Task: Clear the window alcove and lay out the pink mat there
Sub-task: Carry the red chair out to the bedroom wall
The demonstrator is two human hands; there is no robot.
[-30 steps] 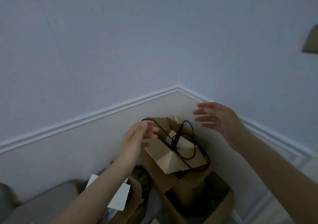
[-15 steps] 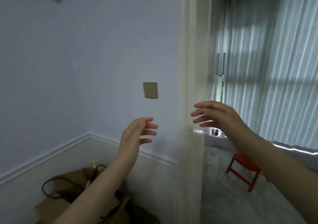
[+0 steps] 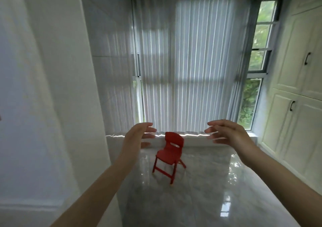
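Observation:
A small red plastic chair (image 3: 169,156) stands on the glossy grey floor (image 3: 205,192) of the window alcove, its back toward the window. My left hand (image 3: 137,136) is raised in front of me, left of the chair, fingers apart and holding nothing. My right hand (image 3: 226,132) is raised at the same height, right of the chair, also open and holding nothing. Both hands are well short of the chair. No pink mat is in view.
Vertical blinds (image 3: 188,61) cover most of the window, above a low sill (image 3: 191,139). A white wall (image 3: 43,87) edges the alcove on the left. White cabinet doors (image 3: 296,87) with dark handles line the right side.
My view has swung right, from a corner with cardboard boxes and a black cable, past the wall edge, to the alcove. Both hands stay raised and open.

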